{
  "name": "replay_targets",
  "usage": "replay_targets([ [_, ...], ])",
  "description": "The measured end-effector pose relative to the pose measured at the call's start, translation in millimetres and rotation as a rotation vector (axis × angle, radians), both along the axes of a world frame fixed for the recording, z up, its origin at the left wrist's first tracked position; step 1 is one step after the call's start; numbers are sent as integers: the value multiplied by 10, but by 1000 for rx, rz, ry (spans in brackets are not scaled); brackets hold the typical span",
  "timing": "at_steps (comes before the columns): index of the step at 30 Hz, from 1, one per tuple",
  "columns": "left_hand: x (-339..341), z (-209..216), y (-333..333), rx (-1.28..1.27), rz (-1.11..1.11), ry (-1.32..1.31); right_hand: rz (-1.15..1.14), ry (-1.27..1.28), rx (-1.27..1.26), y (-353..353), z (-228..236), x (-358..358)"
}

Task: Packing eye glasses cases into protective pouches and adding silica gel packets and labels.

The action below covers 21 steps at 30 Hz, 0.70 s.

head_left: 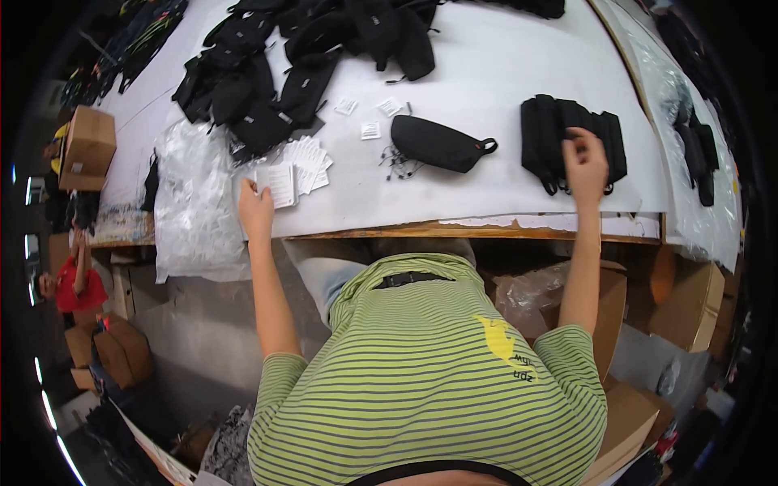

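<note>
My left hand (256,212) rests at the table's front edge, fingers on a white printed card (280,185) from a fanned stack of cards (306,163). My right hand (585,164) reaches over a row of black pouches (553,139) standing side by side, its fingers curled on the nearest one. A single black pouch (438,143) with a loop at its end lies flat in the middle, beside a small cluster of metal pins (399,164). Small white packets (370,130) lie just behind it.
A large heap of black pouches (267,77) covers the far left of the white table (486,73). Clear plastic bags (193,202) hang over the left edge. Cardboard boxes (685,304) stand under the table at right, another box (87,146) at far left. A person in red (71,283) sits at left.
</note>
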<state>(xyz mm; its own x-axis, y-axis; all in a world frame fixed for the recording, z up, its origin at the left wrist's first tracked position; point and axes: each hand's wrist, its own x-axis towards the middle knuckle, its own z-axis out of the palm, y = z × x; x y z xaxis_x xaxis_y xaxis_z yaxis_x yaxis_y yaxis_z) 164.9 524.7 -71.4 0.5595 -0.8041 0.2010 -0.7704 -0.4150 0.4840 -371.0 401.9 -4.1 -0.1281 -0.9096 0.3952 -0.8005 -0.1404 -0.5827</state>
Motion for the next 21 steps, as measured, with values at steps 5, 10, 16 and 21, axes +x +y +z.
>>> replay_targets([
  [5, -132, 246, 195, -87, -15, 382, 677, 33, 336, 270, -538, 1493],
  [10, -591, 407, 547, -200, -140, 781, 680, 85, 411, 189, -733, 2292],
  [16, -970, 430, 756, -98, -168, 905, 767, 475, 337, -62, -953, 2579],
  [21, -1162, 451, 705, -137, -251, 994, 745, 167, 395, -131, -466, 2497],
])
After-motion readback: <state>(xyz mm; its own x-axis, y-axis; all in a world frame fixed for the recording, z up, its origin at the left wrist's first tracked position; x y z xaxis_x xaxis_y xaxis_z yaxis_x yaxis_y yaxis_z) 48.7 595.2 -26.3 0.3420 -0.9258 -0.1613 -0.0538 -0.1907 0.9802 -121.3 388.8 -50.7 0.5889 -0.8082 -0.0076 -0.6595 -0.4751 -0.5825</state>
